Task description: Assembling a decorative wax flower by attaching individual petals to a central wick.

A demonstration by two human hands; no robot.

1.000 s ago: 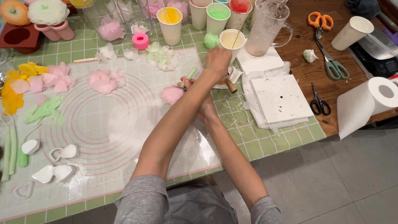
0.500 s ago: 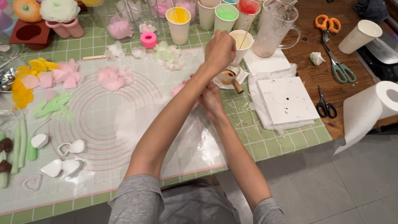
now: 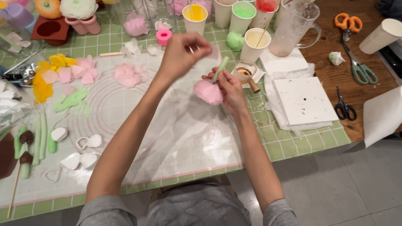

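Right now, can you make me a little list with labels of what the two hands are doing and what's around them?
left hand: left hand raised above the mat, pinching a small pale petal
right hand: right hand holding a pink flower by its green stick
surface: clear mat over green checked table
nearby: paint cups, loose pink petals, scissors

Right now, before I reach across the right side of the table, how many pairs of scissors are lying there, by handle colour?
Orange-handled metal scissors: 1
Green-handled metal scissors: 1
Small black-handled scissors: 1
Total: 3 pairs
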